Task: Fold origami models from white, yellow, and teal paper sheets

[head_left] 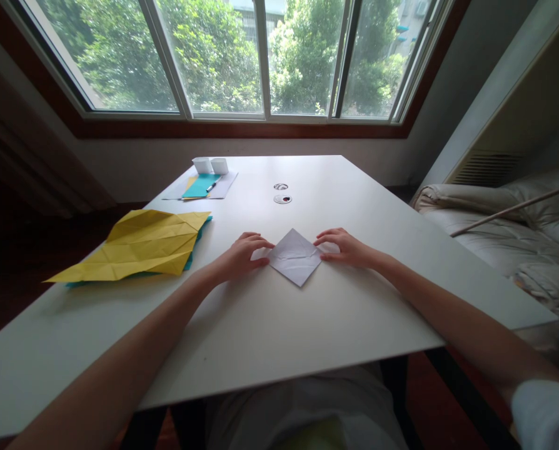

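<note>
A square of folded white paper point(296, 262) lies on the white table with one corner pointing toward me. Creases run across its middle. At its left corner my left hand point(244, 256) holds it lightly between thumb and fingertips. My right hand point(347, 248) does the same at the right corner, thumb nearer me and fingers curved on the far side. Both forearms rest along the table.
Creased yellow paper point(152, 244) over teal paper point(189, 259) lies at the left. Farther back are two white cups point(219, 165), a teal sheet point(202, 185) and a pen point(212, 186). Two round table inserts point(282, 199) sit beyond the paper. Cushions point(486, 212) stand right of the table point(242, 337).
</note>
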`<state>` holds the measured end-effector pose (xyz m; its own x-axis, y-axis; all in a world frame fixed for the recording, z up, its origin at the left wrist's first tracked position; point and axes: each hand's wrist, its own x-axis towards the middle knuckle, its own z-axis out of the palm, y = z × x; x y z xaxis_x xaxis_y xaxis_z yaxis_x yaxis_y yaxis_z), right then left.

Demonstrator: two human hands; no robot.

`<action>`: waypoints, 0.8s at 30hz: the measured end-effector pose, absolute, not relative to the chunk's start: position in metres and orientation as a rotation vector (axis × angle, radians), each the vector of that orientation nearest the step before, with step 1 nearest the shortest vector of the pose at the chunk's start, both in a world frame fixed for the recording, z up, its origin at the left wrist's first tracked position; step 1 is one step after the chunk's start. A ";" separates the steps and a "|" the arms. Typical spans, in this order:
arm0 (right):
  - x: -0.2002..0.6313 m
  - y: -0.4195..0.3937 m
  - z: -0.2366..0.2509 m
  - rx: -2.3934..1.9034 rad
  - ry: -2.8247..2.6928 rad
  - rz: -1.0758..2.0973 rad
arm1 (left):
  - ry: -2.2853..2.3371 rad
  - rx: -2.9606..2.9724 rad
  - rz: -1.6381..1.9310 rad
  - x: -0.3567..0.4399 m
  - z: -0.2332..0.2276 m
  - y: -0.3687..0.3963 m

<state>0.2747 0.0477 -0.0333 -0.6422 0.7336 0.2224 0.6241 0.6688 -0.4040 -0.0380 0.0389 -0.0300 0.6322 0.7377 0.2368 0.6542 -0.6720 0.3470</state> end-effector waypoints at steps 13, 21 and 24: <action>0.270 0.044 -0.028 -1.067 -2.483 0.478 | 1.188 2.637 0.541 -0.035 -0.026 0.032; 0.259 0.040 -0.022 -1.210 -2.112 0.873 | 1.093 2.859 0.361 -0.024 -0.022 0.018; 0.257 0.040 -0.022 -1.153 -1.933 1.096 | 1.079 2.839 0.335 -0.022 -0.021 0.018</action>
<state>0.2569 0.0401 -0.0224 -0.4205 0.9021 0.0970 0.3801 0.2723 -0.8840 -0.0217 0.0177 -0.0210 0.7270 0.6645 0.1729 0.6456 -0.7473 0.1573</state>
